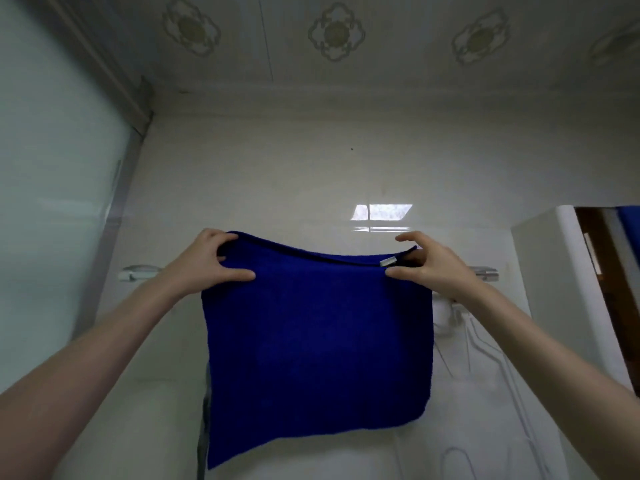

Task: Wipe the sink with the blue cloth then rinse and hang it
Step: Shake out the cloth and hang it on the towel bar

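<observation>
You stretch the blue cloth (311, 341) before the towel rail (142, 270) so it drapes flat. Your left hand (207, 261) fingers clamp its corner; right hand (429, 268), can't tell.

The wall-mounted towel rail (483, 271) shows only its two ends, its middle hidden behind the blue cloth (311, 341).

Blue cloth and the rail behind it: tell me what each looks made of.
Blue cloth: soft matte fabric, probably microfibre, going by its fuzzy nap, limp drape and sewn label. Rail: likely chromed metal, given its shiny silvery ends.
</observation>
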